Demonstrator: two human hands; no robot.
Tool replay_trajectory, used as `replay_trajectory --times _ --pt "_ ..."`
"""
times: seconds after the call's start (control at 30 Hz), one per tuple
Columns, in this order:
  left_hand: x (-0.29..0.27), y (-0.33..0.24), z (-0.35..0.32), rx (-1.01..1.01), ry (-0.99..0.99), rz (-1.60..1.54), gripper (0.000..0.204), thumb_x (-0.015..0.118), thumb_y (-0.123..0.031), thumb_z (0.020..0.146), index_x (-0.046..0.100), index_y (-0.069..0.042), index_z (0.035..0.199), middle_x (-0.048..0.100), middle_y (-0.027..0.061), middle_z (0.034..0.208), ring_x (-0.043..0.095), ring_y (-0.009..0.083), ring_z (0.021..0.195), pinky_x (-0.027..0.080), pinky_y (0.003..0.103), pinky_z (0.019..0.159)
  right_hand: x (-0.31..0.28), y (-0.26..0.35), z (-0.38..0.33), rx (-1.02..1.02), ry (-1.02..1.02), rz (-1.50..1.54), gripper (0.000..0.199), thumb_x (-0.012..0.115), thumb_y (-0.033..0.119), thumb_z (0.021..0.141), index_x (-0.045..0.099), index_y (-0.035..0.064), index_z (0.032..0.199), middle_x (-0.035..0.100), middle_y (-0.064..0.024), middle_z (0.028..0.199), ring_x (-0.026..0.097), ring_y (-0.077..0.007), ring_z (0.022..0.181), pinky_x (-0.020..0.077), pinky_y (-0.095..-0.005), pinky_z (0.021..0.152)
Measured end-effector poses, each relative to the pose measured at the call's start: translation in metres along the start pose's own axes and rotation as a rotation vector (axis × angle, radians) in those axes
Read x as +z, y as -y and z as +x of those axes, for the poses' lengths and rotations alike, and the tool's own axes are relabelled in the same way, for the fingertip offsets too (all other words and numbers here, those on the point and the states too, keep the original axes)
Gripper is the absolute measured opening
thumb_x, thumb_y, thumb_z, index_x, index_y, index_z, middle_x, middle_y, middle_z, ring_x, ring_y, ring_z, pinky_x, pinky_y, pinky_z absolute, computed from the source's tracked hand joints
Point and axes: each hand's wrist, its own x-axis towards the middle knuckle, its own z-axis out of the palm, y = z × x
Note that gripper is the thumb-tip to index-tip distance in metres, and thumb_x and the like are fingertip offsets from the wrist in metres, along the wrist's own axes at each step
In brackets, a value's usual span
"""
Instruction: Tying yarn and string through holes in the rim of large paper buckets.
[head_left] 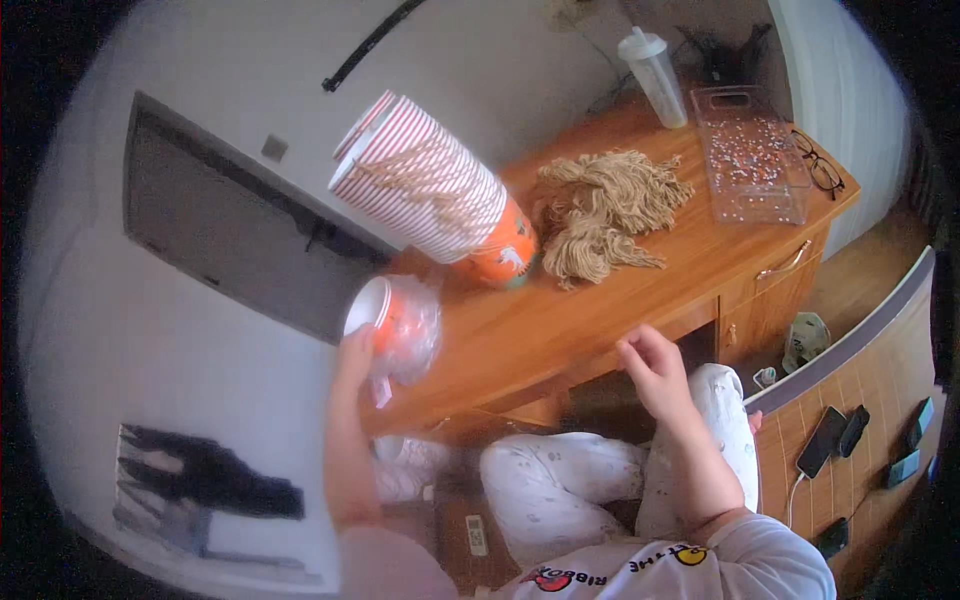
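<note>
At the desk's left end, my left hand [357,350] grips the white rim of some orange-and-white paper cups [408,322] in clear plastic wrap. Its fingertips are partly hidden by the rim. My right hand [655,372] is raised over the desk's front edge, thumb and fingers drawn together in a pinch; anything between them is too small to make out. Behind the wrapped cups rises a tall, leaning stack of red-and-white striped paper buckets [425,175], orange at the bottom, with tan strands across its side. Right of it lies a heap of tan cord [610,205].
A clear tray [728,207] scattered with small beads lies at the wooden desk's [560,325] right end. Eyeglasses [820,165] rest beside it, and a lidded plastic tumbler [655,80] stands behind. Phones [822,440] lie on a tiled surface at lower right.
</note>
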Motion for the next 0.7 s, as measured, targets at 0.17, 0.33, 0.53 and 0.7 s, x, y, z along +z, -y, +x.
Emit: replay_trajectory --times 0.17,0.33,0.53,0.7 --pt "-0.016 -0.021 0.005 -0.056 0.133 0.236 0.022 0.044 -0.018 0.097 0.055 -0.002 0.108 0.063 0.0295 0.091 0.06 0.0478 0.091 0.047 0.054 0.075 0.003 0.007 -0.002 0.02 0.01 -0.006 0.015 0.062 0.014 0.092 0.059 -0.0009 0.087 0.06 -0.0063 0.073 0.058 -0.012 0.066 0.0468 -0.026 0.06" --pt "-0.025 -0.024 0.006 -0.043 0.138 0.303 0.02 0.045 -0.018 0.097 0.053 -0.002 0.106 0.063 0.0287 0.091 0.061 0.0476 0.088 0.047 0.056 0.073 -0.001 0.014 0.005 -0.298 -0.145 -0.249 0.01 0.065 0.01 0.086 0.061 0.0005 0.085 0.057 -0.0109 0.073 0.057 -0.023 0.067 0.0459 -0.031 0.056" --pt "-0.021 -0.014 0.006 -0.047 0.106 0.341 0.02 0.046 -0.016 0.096 0.055 -0.003 0.108 0.064 0.0264 0.092 0.063 0.0436 0.088 0.049 0.053 0.074 -0.008 0.014 0.016 -0.45 -0.213 -0.587 0.007 0.067 0.009 0.08 0.062 0.0055 0.083 0.059 -0.0087 0.076 0.054 -0.0287 0.075 0.0423 -0.04 0.071" --pt "-0.015 0.014 0.003 0.126 -0.183 0.391 0.025 0.047 -0.012 0.096 0.057 -0.006 0.117 0.066 0.0203 0.101 0.064 0.0382 0.092 0.051 0.048 0.077 -0.013 0.026 0.033 -0.576 -0.208 -0.715 0.013 0.068 0.009 0.075 0.06 0.0075 0.085 0.059 -0.0075 0.079 0.054 -0.0295 0.081 0.0403 -0.0401 0.074"
